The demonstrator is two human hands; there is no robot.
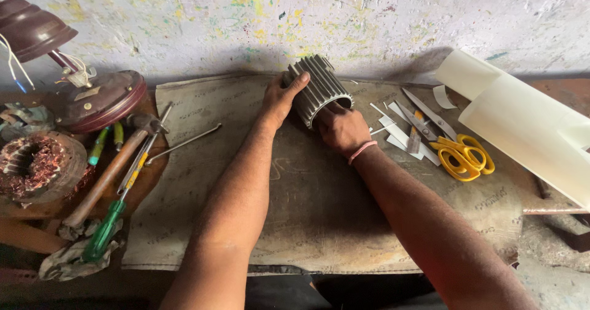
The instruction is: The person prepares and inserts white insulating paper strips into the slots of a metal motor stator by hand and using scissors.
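A grey mat (319, 224) is covering the bench, its front half lying bare below both forearms. Tools are crowding the left edge: a hammer (110, 174) and a green screwdriver (107, 224). Yellow scissors (461, 156) and a paper roll (522, 125) are sitting to the right. The ribbed stator (316, 88) is lying on its side near the wall. The left hand (279, 101) is wrapping its outside, fingers curled over the ribs; the right hand (341, 128) is pressing at its open end, fingertips hidden inside.

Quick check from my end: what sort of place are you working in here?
Most likely a small motor or fan repair workshop. The left hand and right hand hold a finned metal cylinder on a worn bench mat; a copper winding, hammer and screwdrivers lie at left.
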